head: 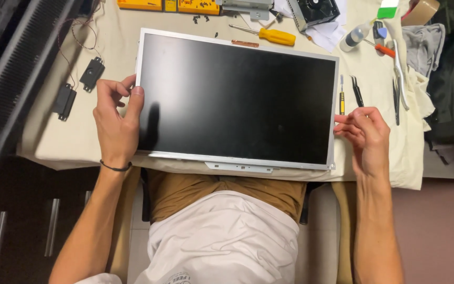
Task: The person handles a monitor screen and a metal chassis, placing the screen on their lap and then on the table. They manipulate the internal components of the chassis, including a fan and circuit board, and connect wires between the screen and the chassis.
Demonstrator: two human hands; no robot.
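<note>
flat display panel (237,100) lying dark face up, spread over the middle of the surface (53,142), its near long edge overhanging the near edge above the lap. long axis running left to right, parallel to that near edge; small metal tab bracket on the near long side pointing toward the body.

left hand (115,123) clasped on the panel's left short edge, thumb laid over the front frame, fingers curled round the side, so a partly closed grip on the frame. right hand (366,134) at the right short edge, fingertips pinched together and touching the frame near its lower half; whether anything small sits between those fingertips, cannot tell.

judged best handled by the metal frame only, pressure kept off the dark glass, both sides moved evenly so no twist runs through the thin panel, and the overhanging edge kept supported.

toward the far edge: yellow-handled screwdriver (271,36) just beyond the panel's far long side, a few loose dark screws (200,19) near it, a small squeeze bottle (354,37) toward the far right corner. beside the right edge of the panel: a slim yellow-and-black tool (341,99) and black tweezers (357,90), close to the right hand. near the left edge of the surface: two small black speakers (80,84) on thin wires, well apart from the left hand.
</note>
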